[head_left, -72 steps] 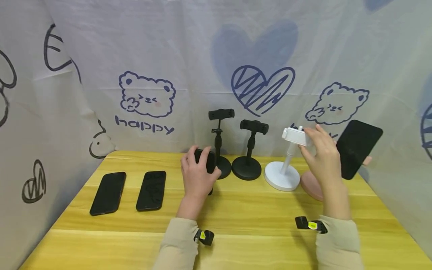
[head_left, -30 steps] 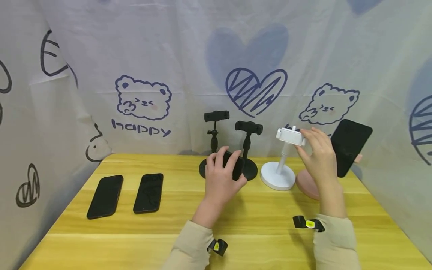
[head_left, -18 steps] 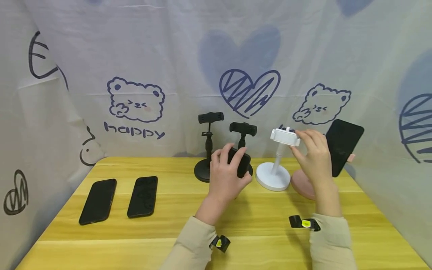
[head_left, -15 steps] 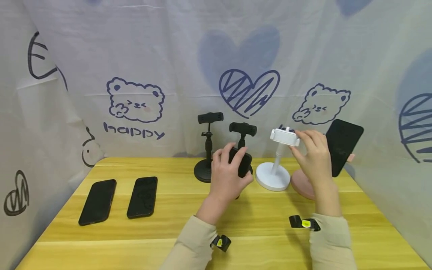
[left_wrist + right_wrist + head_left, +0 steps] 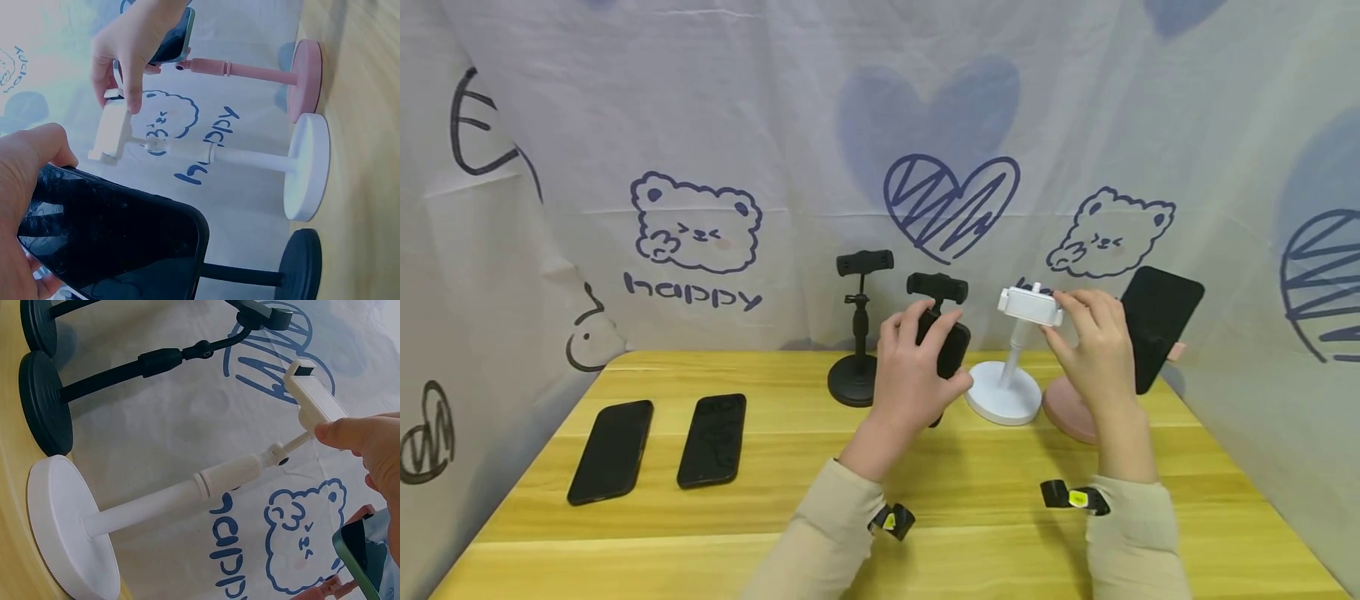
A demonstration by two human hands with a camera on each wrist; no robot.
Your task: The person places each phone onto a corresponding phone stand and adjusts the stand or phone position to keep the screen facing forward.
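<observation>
Our left grip curled round a glossy, round-cornered black phone; to its right, our right grip pinched a smooth white clamp, forearms stretched forward.

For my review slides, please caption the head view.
Left hand holds a phone, right hand grips the white stand's clamp; another phone sits in the pink stand.
</observation>
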